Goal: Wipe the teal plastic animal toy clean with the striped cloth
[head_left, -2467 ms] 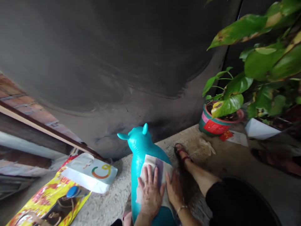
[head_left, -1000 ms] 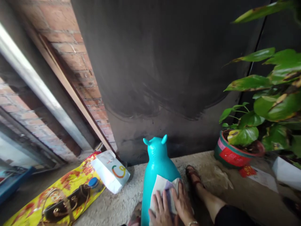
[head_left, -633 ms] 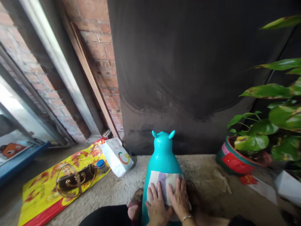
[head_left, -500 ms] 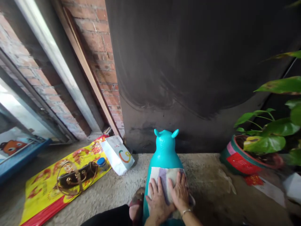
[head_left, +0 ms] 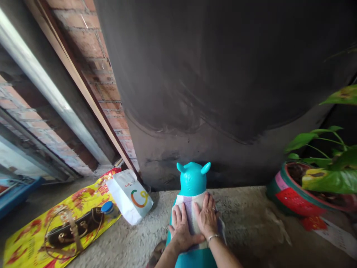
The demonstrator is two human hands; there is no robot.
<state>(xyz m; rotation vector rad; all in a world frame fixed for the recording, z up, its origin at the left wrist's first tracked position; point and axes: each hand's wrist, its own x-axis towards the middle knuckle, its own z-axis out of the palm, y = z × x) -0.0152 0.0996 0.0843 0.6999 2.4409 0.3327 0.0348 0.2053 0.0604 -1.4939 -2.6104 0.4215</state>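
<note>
Two flat hands on a cloth (head_left: 190, 214) over a teal toy animal (head_left: 193, 178)

The toy animal stands on the concrete floor (head_left: 134, 242), its head close to the floor's back edge, where the dark panel (head_left: 223, 74) rises; whether the two touch cannot be told. The cloth, pale with a purple stripe, lies across its back, the front edge at the base of the head and the right edge hanging down the flank.

The left hand (head_left: 181, 229) rests palm down, fingers spread, pressing on the cloth's left part without gripping. The right hand (head_left: 208, 219) lies just as flat on the right part, fingers extended and slightly apart, holding nothing between them.

The glossy, rounded skin suggests an air-filled body: light for its bulk, springy under a palm, and apt to slip or tip if pushed from one side. Bare, it is probably slick, so the cloth should give the palms more grip. The narrow neck or the two upright ears look the best holds, though the ears seem thin and should not take a hard pull. The cloth looks soft and limp, easily pinched at its front edge or hanging side.

To the left, a yellow sheet (head_left: 33, 238) carries a handbag (head_left: 74, 229) on its nearer half and a blue-lidded jar (head_left: 108, 209) by its right edge.
</note>
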